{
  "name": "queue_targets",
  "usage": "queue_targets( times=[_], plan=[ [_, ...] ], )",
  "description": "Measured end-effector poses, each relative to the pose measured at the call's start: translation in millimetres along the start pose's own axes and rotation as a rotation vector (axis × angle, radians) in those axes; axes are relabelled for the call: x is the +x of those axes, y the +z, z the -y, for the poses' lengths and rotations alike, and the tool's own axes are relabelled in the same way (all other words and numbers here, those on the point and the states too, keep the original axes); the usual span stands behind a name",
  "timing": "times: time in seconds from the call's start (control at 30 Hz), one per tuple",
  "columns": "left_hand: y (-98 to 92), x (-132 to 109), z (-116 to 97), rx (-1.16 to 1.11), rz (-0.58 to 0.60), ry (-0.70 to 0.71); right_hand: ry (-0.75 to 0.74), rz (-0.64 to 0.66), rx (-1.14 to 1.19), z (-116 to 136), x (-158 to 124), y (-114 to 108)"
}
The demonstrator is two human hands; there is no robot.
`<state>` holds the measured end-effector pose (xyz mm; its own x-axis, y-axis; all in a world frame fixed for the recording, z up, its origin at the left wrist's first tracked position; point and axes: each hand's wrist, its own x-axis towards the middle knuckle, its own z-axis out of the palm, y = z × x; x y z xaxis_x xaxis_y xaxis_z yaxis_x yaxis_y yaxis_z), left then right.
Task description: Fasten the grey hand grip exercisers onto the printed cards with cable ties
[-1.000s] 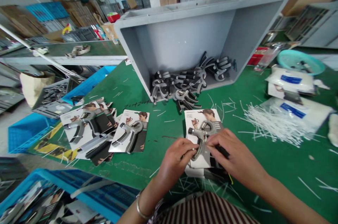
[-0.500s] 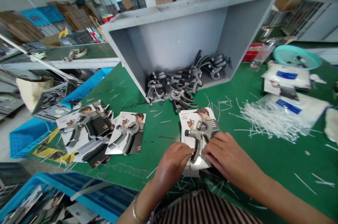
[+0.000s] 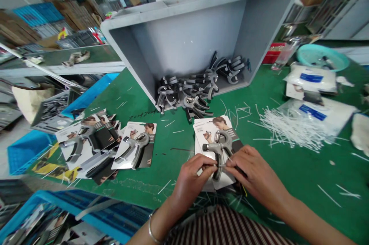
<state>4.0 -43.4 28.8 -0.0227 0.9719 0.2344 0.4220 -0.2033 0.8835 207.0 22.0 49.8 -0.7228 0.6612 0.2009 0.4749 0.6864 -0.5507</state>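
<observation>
A grey and black hand grip strengthener lies on a printed backing card, on top of other cards, in front of me. Thumb and fingers of my left hand are pinched at its black handle. My right hand is closed at the other side of the handles, also in a pinch. A thin white cable tie spans between my fingertips across the handle; its ends are hidden by my fingers. To the left lies another card carrying a hand grip strengthener.
A grey crate on its side holds several loose hand grip strengtheners. Loose cable ties lie in a pile at right, near plastic bags and a turquoise basin. Stacked cards lie left; a blue crate stands below.
My left hand has moved right, closer to my right hand. The right fingers have lifted slightly, and a thin tie now shows between both hands. The camera view has shifted a little.
</observation>
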Motion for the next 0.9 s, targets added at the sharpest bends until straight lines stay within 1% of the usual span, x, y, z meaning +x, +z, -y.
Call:
queue_targets(
  times=[0.1, 0.23, 0.4, 0.63, 0.8, 0.9],
  plan=[
    [0.8, 2, -2, -0.027, 0.008, -0.010, -0.012, 0.021, -0.032, -2, -2, -3],
    [2.5, 4, -3, -0.013, 0.018, -0.003, -0.024, 0.037, -0.106, -2, 0, 0],
    [3.3, 4, -3, 0.007, 0.037, 0.025, -0.061, 0.010, -0.203, 0, 7, 2],
    [1.4, 5, -5, 0.017, 0.077, 0.040, -0.110, 0.032, -0.223, 5, 8, 0],
    [-2.5, 7, -7, -0.032, 0.114, 0.027, -0.156, 0.069, -0.277, 7, 8, -1],
    [-3.7, 8, -7, -0.031, 0.120, 0.030, -0.182, 0.087, -0.251, 7, 9, 0]
  ],
)
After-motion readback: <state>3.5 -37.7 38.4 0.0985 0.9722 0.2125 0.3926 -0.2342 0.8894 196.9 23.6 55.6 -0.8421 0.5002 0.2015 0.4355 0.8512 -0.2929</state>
